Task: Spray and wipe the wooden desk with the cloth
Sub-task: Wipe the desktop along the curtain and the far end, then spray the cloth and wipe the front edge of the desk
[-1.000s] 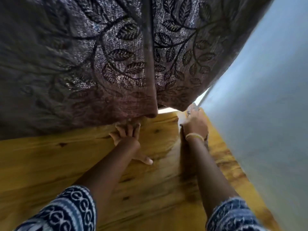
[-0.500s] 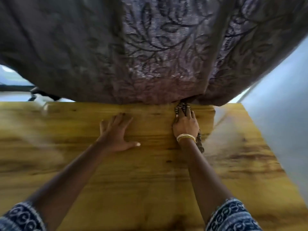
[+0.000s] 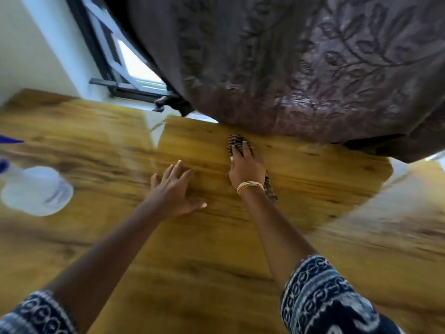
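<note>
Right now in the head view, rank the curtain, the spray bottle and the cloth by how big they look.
1. Curtain, by far the largest.
2. Spray bottle, blurred, cut off by the frame's left edge.
3. Cloth, mostly hidden under the right hand, so its true size is uncertain.

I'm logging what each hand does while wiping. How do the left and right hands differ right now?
The right hand presses the striped cloth to the desk; the left hand lies bare on the wood, with nothing under it. The right hand reaches farther, close to the curtain hem; the left hand sits nearer the person. The right wrist wears gold bangles; the left wrist is bare. Both are palm down with fingers extended.
</note>
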Action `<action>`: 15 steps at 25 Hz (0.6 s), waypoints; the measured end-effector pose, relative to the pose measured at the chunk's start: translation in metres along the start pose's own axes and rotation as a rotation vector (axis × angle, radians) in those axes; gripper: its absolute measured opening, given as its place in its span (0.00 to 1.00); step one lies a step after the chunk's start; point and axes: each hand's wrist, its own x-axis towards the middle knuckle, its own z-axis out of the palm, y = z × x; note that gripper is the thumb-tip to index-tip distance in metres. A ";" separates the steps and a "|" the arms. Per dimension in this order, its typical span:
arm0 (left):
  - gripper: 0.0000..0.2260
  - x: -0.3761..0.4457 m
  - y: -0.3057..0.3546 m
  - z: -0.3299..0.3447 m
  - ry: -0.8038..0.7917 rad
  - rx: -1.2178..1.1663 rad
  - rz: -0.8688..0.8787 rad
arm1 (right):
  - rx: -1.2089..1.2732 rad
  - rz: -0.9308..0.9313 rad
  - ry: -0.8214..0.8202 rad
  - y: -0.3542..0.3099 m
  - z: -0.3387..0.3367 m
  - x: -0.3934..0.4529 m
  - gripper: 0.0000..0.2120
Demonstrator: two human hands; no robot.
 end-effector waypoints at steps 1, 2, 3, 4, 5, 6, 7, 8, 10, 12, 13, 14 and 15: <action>0.47 -0.014 -0.013 -0.001 -0.009 0.000 -0.012 | 0.004 -0.047 0.003 -0.024 0.004 -0.003 0.25; 0.45 -0.029 -0.027 -0.002 -0.013 -0.011 -0.016 | 0.007 -0.094 0.002 -0.048 0.009 -0.008 0.24; 0.43 -0.043 -0.038 -0.002 -0.008 -0.035 -0.007 | 0.007 -0.135 -0.001 -0.066 0.013 -0.014 0.23; 0.40 -0.058 -0.050 -0.002 0.009 -0.068 0.007 | 0.006 -0.174 -0.005 -0.082 0.016 -0.022 0.23; 0.37 -0.071 -0.060 -0.001 0.041 -0.105 0.022 | 0.006 -0.207 -0.004 -0.093 0.019 -0.030 0.22; 0.34 -0.085 -0.071 -0.002 0.078 -0.144 0.032 | 0.007 -0.236 0.001 -0.105 0.021 -0.040 0.21; 0.31 -0.096 -0.082 -0.002 0.112 -0.181 0.037 | 0.006 -0.262 0.007 -0.113 0.023 -0.051 0.21; 0.28 -0.106 -0.092 -0.003 0.137 -0.209 0.034 | 0.007 -0.287 0.012 -0.123 0.024 -0.063 0.21; 0.25 -0.124 -0.110 -0.006 0.165 -0.236 0.009 | 0.020 -0.333 0.013 -0.145 0.027 -0.088 0.20; 0.25 -0.142 -0.123 -0.008 0.177 -0.224 -0.015 | 0.037 -0.354 0.008 -0.170 0.029 -0.117 0.20; 0.25 -0.150 -0.128 -0.008 0.192 -0.217 -0.014 | 0.052 -0.354 0.015 -0.180 0.031 -0.131 0.20; 0.24 -0.158 -0.132 -0.009 0.212 -0.223 -0.008 | 0.085 -0.344 0.026 -0.190 0.030 -0.144 0.20; 0.23 -0.164 -0.136 -0.009 0.228 -0.242 -0.001 | 0.133 -0.324 0.027 -0.199 0.030 -0.155 0.19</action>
